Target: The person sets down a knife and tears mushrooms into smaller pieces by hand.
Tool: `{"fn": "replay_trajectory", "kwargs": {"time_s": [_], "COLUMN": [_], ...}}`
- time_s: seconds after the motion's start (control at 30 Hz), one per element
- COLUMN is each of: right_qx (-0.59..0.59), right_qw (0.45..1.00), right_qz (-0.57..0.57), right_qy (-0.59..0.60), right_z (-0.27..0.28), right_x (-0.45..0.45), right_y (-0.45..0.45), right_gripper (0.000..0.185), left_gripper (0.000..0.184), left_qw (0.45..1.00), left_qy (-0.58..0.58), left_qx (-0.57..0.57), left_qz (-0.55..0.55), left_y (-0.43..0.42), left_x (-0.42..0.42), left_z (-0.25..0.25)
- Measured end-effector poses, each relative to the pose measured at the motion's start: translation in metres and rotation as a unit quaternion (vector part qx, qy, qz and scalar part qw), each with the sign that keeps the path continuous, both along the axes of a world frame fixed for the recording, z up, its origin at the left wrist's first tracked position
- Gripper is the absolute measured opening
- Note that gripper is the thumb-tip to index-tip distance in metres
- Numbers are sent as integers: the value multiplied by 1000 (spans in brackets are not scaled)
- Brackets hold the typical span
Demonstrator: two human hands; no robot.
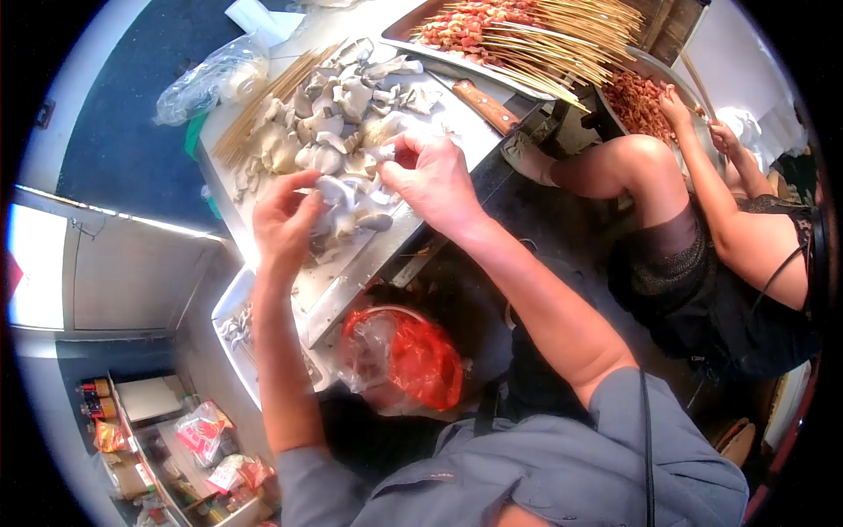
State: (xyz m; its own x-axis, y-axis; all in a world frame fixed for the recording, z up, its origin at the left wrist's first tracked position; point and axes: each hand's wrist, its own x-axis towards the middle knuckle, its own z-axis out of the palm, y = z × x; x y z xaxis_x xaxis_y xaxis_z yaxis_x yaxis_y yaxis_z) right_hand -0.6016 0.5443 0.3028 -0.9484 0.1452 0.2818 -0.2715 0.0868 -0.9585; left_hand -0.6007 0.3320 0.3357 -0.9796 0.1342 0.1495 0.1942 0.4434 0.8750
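A heap of grey-white oyster mushrooms [274, 147] lies on the metal table [338, 303] in front of me. My left hand [288, 218] is at the heap's near edge, thumb and fingers pinching a pale oyster mushroom [334, 191]. To its right, my right hand [432, 183] is closed in a pinch over the heap, with a small whitish mushroom piece [384, 153] at its fingertips. Thin bamboo skewers [235, 140] lie along the heap's left side. Beyond my right hand rests a knife with a wooden handle [486, 105]; its blade is mostly hidden.
A tray [413, 46] of meat skewers [492, 35] stands at the back. On the right a co-worker [733, 202] sits with both hands at a bowl of red meat [637, 101]. Below are a red plastic bag [426, 360] and a white tub [230, 303]. Clear plastic bags [206, 83] lie back left.
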Motion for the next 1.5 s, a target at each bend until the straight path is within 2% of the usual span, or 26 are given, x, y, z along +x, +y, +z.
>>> {"fn": "replay_trajectory", "kwargs": {"time_s": [0.07, 0.17, 0.2, 0.27, 0.3, 0.47, 0.57, 0.7, 0.83, 0.93, 1.0, 1.1, 1.13, 1.2, 1.27, 1.33, 1.37, 1.43, 1.5], "right_qx": [54, 70, 70, 43, 46, 45, 55, 43, 18, 17, 24, 37, 44, 41, 37, -47, -47, -81, -90], "right_qw": [998, 996, 996, 991, 992, 990, 991, 993, 992, 993, 992, 991, 991, 992, 992, 994, 994, 996, 995], "right_qz": [-24, -59, -59, -121, -118, -132, -125, -110, -121, -118, -122, -123, -121, -118, -114, -62, -62, 6, 19], "right_qy": [3, 8, 9, 42, 16, 18, 12, -4, 17, 10, 16, 22, 20, 34, 48, 79, 79, 46, 38], "right_z": [0, -3, -3, 0, 3, 1, -2, 6, 2, 3, 3, 6, 7, 3, 4, 8, 11, 17, 16], "right_x": [0, -4, -4, -3, -4, -7, -9, -4, -6, -4, -4, -3, -2, -3, -2, 1, 3, 8, 7], "right_y": [2, 3, 3, 3, 6, 10, 12, 14, 12, 15, 15, 14, 14, 9, 5, 2, 2, 4, 6], "right_gripper": [27, 32, 32, 27, 28, 26, 27, 25, 22, 23, 23, 25, 25, 26, 26, 27, 27, 24, 21], "left_gripper": [24, 20, 20, 15, 15, 17, 21, 15, 13, 11, 9, 12, 12, 8, 7, 10, 13, 13, 12], "left_qw": [997, 990, 990, 972, 962, 952, 919, 897, 899, 933, 993, 977, 978, 921, 902, 860, 853, 851, 848], "left_qy": [47, 112, 112, 183, 231, 237, 199, 261, 225, 286, 115, 14, 15, -104, -129, -216, -236, -233, -230], "left_qx": [-55, -78, -78, -143, -143, -172, -326, -344, -361, -206, -16, 208, 207, 368, 406, 458, 462, 469, 474], "left_qz": [11, 28, 28, 23, -5, -86, -97, -95, -106, -73, -36, -30, -29, -79, -71, -50, -45, -49, -53], "left_y": [9, 20, 25, 43, 50, 77, 94, 102, 103, 88, 81, 62, 57, 46, 45, 42, 43, 47, 45], "left_x": [-8, -24, -29, -38, -46, -91, -100, -113, -111, -110, -90, -74, -68, -58, -46, -40, -36, -23, -18], "left_z": [2, 4, 6, 15, 12, -5, -8, -23, -14, -6, 13, 24, 24, 22, 18, 9, 6, 9, 9]}}
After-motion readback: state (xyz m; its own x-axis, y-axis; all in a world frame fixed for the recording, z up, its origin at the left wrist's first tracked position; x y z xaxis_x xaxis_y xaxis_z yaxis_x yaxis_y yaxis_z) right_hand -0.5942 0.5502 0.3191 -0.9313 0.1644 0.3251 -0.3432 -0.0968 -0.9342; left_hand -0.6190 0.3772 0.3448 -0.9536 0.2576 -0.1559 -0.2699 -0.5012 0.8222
